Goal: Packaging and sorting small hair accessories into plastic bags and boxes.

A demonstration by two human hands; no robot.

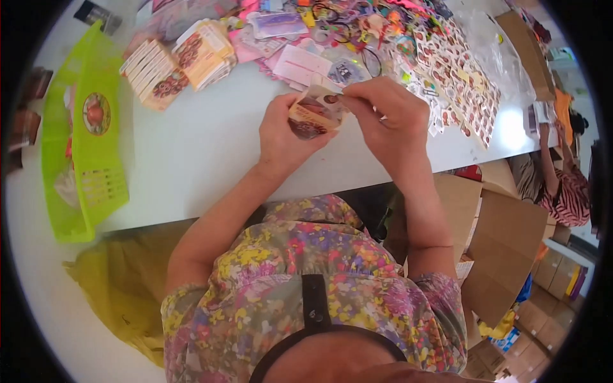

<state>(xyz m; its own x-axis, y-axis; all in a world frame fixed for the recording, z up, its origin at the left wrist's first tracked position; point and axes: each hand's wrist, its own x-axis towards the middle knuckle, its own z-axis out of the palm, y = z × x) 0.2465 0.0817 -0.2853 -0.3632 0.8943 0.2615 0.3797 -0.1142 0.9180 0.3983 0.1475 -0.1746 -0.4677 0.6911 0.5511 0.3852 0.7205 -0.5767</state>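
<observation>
Above the near part of the white table [211,147], my left hand [279,136] is closed around a small open box [311,122]. Cream and brown-red in colour, the box has pictures printed on its side, and its open end tilts up toward my other hand. At that open end my right hand [394,121] pinches with thumb and forefinger. Next to those fingertips shows a small white piece with a brown print [330,99]. Whether it is loose or part of the box I cannot tell. Beyond my left hand stand stacks of similar cream boxes [155,75].
A green plastic basket [80,147] stands at the left edge. Colourful small trinkets [357,32] are heaped at the back, beside sheets of small printed pieces [460,76]. Cardboard boxes [504,249] stand right of me. A person in a striped top [567,198] is farther right.
</observation>
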